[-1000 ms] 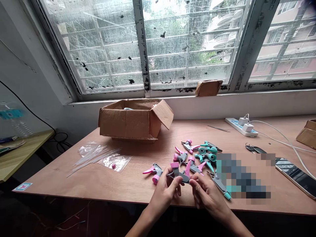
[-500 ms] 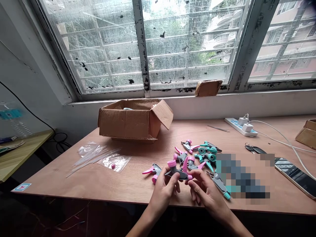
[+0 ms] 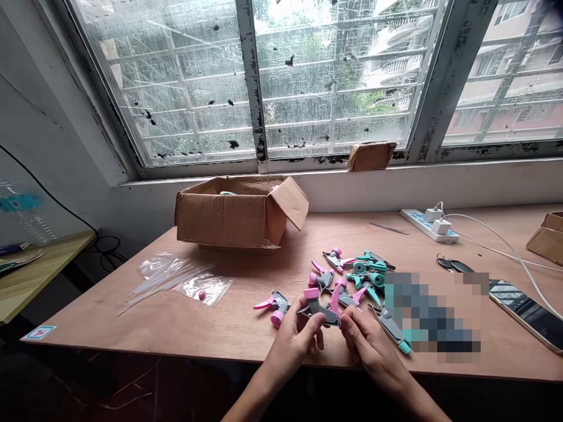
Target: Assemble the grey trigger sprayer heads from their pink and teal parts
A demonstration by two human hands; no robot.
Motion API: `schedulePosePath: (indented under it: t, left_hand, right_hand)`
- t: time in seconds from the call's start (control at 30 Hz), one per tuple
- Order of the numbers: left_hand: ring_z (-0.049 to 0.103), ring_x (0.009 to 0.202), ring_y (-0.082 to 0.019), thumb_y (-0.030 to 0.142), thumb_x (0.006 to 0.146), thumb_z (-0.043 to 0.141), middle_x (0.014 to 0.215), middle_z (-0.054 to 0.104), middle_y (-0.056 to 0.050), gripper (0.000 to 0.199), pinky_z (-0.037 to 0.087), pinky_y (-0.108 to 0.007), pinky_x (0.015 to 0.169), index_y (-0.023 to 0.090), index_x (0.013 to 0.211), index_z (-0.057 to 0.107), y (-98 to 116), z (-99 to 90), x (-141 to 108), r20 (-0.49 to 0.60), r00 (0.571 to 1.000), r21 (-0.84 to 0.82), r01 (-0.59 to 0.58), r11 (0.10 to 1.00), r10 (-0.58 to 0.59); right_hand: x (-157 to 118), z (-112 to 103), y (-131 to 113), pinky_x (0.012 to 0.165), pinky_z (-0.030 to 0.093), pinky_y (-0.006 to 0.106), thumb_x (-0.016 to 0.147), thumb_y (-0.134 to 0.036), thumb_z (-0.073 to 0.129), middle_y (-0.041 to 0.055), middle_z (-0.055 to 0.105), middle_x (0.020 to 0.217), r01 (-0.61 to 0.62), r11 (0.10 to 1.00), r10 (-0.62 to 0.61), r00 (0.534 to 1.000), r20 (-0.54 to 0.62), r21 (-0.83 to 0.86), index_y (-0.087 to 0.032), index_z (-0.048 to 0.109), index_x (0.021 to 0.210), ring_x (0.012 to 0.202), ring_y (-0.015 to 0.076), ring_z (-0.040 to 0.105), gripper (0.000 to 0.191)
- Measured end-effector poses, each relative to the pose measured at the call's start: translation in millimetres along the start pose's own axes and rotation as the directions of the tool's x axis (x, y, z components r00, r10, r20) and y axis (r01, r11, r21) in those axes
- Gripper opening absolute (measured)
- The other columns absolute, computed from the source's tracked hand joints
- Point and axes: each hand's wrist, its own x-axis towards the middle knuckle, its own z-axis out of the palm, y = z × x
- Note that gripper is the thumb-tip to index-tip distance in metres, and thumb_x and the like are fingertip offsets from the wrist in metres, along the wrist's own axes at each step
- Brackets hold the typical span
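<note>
My left hand (image 3: 300,335) is closed around the body of a grey and pink trigger spray head (image 3: 324,317), its pink collar facing up. The fingers of my right hand (image 3: 368,337) pinch the nozzle end, and they hide the pink nozzle tip. Just behind lie more grey and pink spray heads (image 3: 323,278) with several teal ones (image 3: 372,275). One pink-trigger spray head (image 3: 277,305) rests left of my left hand. A grey spray head with a teal tip (image 3: 393,333) lies beside my right hand.
An open cardboard box (image 3: 224,220) stands at the back. Thin clear tubes (image 3: 165,284) and a plastic bag (image 3: 215,291) with a small pink cap (image 3: 202,295) lie left. At right are a power strip (image 3: 422,225), keys (image 3: 446,264), a phone (image 3: 525,313) and a blurred-out patch.
My right hand's fingers have closed from a loose, spread pose onto the nozzle end, covering its pink tip. The spray head in my left hand has tilted slightly.
</note>
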Motion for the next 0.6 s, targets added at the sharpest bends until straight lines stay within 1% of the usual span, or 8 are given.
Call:
schedulePosePath:
  t: [0.07, 0.13, 0.23, 0.3, 0.37, 0.43, 0.53, 0.6]
  left_hand:
    - [0.049, 0.048, -0.008, 0.049, 0.093, 0.068, 0.061, 0.06, 0.004, 0.048, 0.038, -0.019, 0.048, 0.015, 0.124, 0.053, 0.7, 0.6, -1.7, 0.014, 1.0, 0.018, -0.013, 1.0, 0.012]
    - [0.049, 0.048, -0.008, 0.048, 0.093, 0.068, 0.061, 0.061, 0.004, 0.047, 0.038, -0.018, 0.048, 0.015, 0.123, 0.054, 0.3, 0.9, -2.2, 0.028, 1.0, 0.026, -0.014, 1.0, 0.013]
    - [0.049, 0.047, -0.008, 0.05, 0.094, 0.066, 0.06, 0.061, 0.003, 0.044, 0.039, -0.018, 0.047, 0.015, 0.12, 0.056, -0.9, 0.4, -0.2, 0.034, 0.999, 0.003, 0.012, 1.0, -0.012]
    - [0.049, 0.045, -0.009, 0.05, 0.095, 0.064, 0.059, 0.061, 0.004, 0.044, 0.04, -0.018, 0.047, 0.014, 0.119, 0.055, -0.3, -0.1, 1.7, 0.012, 0.999, -0.017, 0.035, 0.999, -0.035]
    - [0.05, 0.045, -0.009, 0.051, 0.094, 0.064, 0.056, 0.06, 0.004, 0.045, 0.04, -0.018, 0.046, 0.014, 0.117, 0.055, 1.5, -0.1, 3.1, -0.021, 0.998, -0.034, 0.051, 0.998, -0.052]
    - [0.05, 0.044, -0.009, 0.053, 0.093, 0.065, 0.056, 0.059, 0.005, 0.045, 0.039, -0.018, 0.045, 0.014, 0.115, 0.055, 3.5, 0.5, 3.4, -0.052, 0.997, -0.047, 0.058, 0.997, -0.061]
    - [0.051, 0.044, -0.008, 0.053, 0.091, 0.067, 0.064, 0.06, 0.004, 0.045, 0.039, -0.018, 0.044, 0.015, 0.112, 0.056, 4.1, 1.9, 3.2, -0.083, 0.994, -0.053, 0.064, 0.997, -0.069]
    - [0.05, 0.045, -0.006, 0.053, 0.09, 0.068, 0.071, 0.062, 0.003, 0.043, 0.033, -0.017, 0.042, 0.016, 0.108, 0.057, 2.2, 2.1, 3.7, -0.091, 0.993, -0.054, 0.067, 0.996, -0.072]
  right_hand:
    - [1.5, 0.0, 2.0, 0.047, 0.023, 0.027, 0.105, -0.061, 0.039, -0.0059, 0.036, 0.058, 0.014, 0.999, -0.015, 1.0, -0.023, -0.031, -0.023, 0.044, 0.069, 0.05, 0.0113, 0.03, 0.053]
    - [3.1, 0.4, 4.3, 0.049, 0.023, 0.029, 0.104, -0.063, 0.037, -0.005, 0.035, 0.056, 0.029, 0.999, -0.031, 0.999, -0.043, -0.044, -0.023, 0.04, 0.062, 0.051, 0.0117, 0.03, 0.059]
    - [3.7, 1.9, 4.4, 0.048, 0.024, 0.028, 0.103, -0.065, 0.036, -0.0046, 0.036, 0.054, 0.028, 0.999, -0.029, 0.998, -0.048, -0.031, -0.023, 0.04, 0.06, 0.049, 0.0118, 0.032, 0.061]
    - [2.8, 3.1, 1.4, 0.046, 0.026, 0.027, 0.103, -0.064, 0.037, -0.0052, 0.04, 0.054, -0.002, 1.0, 0.002, 0.999, -0.044, 0.0, -0.023, 0.046, 0.067, 0.046, 0.0117, 0.036, 0.056]
    - [1.7, 4.2, -2.4, 0.044, 0.031, 0.025, 0.102, -0.063, 0.042, -0.0053, 0.047, 0.059, -0.025, 0.999, 0.027, 0.998, -0.051, 0.038, -0.022, 0.053, 0.081, 0.044, 0.0115, 0.041, 0.047]
    - [0.7, 4.9, -5.0, 0.046, 0.038, 0.024, 0.101, -0.061, 0.049, -0.0048, 0.052, 0.066, -0.02, 0.999, 0.023, 0.998, -0.054, 0.049, -0.022, 0.055, 0.093, 0.046, 0.0118, 0.048, 0.04]
    - [0.3, 4.8, -4.4, 0.05, 0.044, 0.025, 0.101, -0.057, 0.052, -0.0027, 0.058, 0.073, 0.002, 1.0, -0.002, 0.999, -0.034, 0.026, -0.022, 0.056, 0.101, 0.051, 0.0128, 0.054, 0.035]
    - [0.6, 4.1, -2.4, 0.052, 0.046, 0.026, 0.101, -0.055, 0.053, -0.0024, 0.059, 0.074, 0.015, 1.0, -0.015, 1.0, -0.027, -0.001, -0.022, 0.056, 0.107, 0.053, 0.0135, 0.056, 0.034]
